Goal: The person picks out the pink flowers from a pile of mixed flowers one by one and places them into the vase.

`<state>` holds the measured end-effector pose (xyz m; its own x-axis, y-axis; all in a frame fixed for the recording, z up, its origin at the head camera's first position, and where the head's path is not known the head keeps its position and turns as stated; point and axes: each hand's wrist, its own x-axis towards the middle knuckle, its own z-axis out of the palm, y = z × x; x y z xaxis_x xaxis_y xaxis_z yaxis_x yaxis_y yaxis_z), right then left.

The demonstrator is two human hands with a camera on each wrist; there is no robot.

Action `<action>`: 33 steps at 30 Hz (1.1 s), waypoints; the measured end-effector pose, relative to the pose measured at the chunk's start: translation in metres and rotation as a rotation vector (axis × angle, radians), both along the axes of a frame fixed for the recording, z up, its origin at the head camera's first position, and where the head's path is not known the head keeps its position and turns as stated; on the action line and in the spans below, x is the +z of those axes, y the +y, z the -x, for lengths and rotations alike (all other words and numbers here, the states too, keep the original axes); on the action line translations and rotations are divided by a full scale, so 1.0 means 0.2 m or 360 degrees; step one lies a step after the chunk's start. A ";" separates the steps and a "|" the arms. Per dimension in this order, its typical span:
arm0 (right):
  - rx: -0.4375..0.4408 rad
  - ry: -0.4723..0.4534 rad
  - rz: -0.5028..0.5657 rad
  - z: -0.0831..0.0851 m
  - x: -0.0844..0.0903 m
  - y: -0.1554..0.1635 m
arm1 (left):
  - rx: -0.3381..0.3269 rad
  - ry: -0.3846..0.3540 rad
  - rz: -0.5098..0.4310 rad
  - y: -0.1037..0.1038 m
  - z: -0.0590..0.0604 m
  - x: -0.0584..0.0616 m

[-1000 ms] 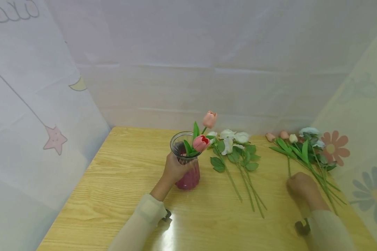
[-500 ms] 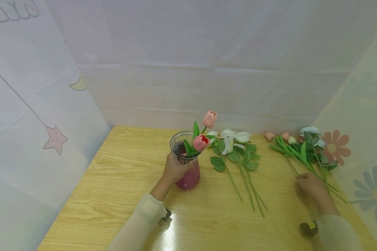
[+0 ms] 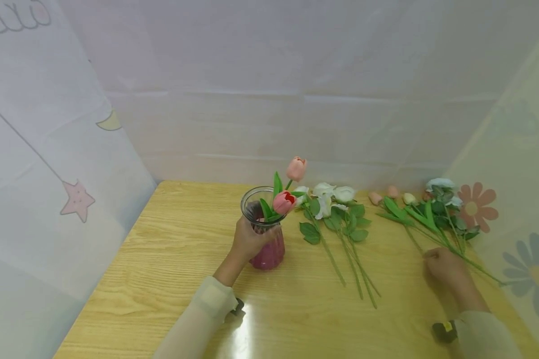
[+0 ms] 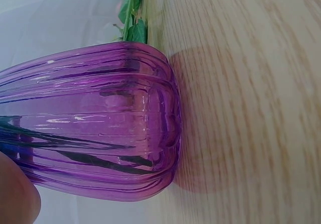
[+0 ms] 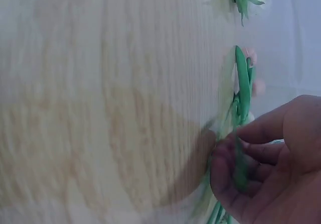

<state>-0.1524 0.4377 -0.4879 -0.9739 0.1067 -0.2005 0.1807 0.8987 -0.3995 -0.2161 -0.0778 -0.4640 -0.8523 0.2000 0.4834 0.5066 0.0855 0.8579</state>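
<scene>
My left hand point(image 3: 250, 240) grips a ribbed purple glass vase point(image 3: 269, 253) standing on the wooden table. Two pink tulips, an upper tulip point(image 3: 296, 169) and a lower tulip point(image 3: 284, 202), lean out over its rim; in the left wrist view their dark stems show through the vase point(image 4: 115, 108). Over at the right, my right hand point(image 3: 449, 271) pinches a thin green stem between thumb and fingers. That stem runs up to the leaves point(image 3: 396, 209) of the pale pink tulips point(image 3: 375, 198) lying there. In the right wrist view the held stem point(image 5: 239, 163) is blurred.
White roses point(image 3: 323, 190) with long stems lie between the vase and my right hand. A pale blue flower point(image 3: 440, 184) and a cream tulip point(image 3: 408, 199) lie in the right pile. Printed cloth walls point(image 3: 251, 124) stand behind and beside the table point(image 3: 170, 249).
My right hand has shifted rightward with the stem. The tulip heads in the right pile have slid a little left. My left hand stays on the vase.
</scene>
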 end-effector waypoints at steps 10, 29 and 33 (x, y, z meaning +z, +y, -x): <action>-0.0185 0.0217 -0.0166 -0.05 0.04 0.05 | 0.0006 -0.0050 0.0021 0.01 -0.02 0.05; 0.0035 0.0401 -0.0351 0.03 0.00 0.10 | 0.0014 -0.0061 0.0001 0.01 -0.03 0.06; 0.0125 0.0500 -0.0388 0.07 -0.02 0.11 | 0.0013 -0.0053 0.0003 0.01 0.00 0.00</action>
<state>-0.1655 0.4591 -0.4919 -0.9908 0.0370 0.1298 0.0107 0.9802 -0.1977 -0.2159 -0.0765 -0.4634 -0.8694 0.1938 0.4546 0.4773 0.0914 0.8740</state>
